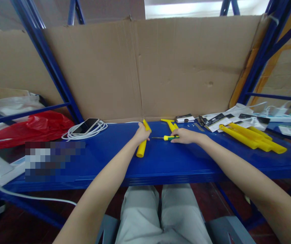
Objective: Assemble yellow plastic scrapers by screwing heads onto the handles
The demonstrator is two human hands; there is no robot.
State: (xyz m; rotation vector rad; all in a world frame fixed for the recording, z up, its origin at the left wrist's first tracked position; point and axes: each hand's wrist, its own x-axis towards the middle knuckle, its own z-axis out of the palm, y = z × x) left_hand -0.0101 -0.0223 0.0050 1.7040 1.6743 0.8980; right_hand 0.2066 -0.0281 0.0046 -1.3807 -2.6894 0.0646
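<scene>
My left hand (141,133) is closed around a yellow plastic handle (142,149), a tube whose wide round end points toward me above the table. Its narrower upper end sticks out past my fingers. In my right hand (183,136) is a screwdriver (167,138) with a yellow and green grip. The thin metal shaft points left, its tip close to the yellow handle; whether they touch I cannot tell. Just behind my right hand lies a yellow T-shaped piece (170,124), partly hidden by the hand.
Several yellow handles (253,137) lie at the right beside black-and-white packets (217,122). A small package (185,118) sits at the back. On the left are a phone (86,125), a coiled white cable (94,133) and a red plastic bag (43,125). Cardboard (186,67) walls the blue table's (109,159) rear.
</scene>
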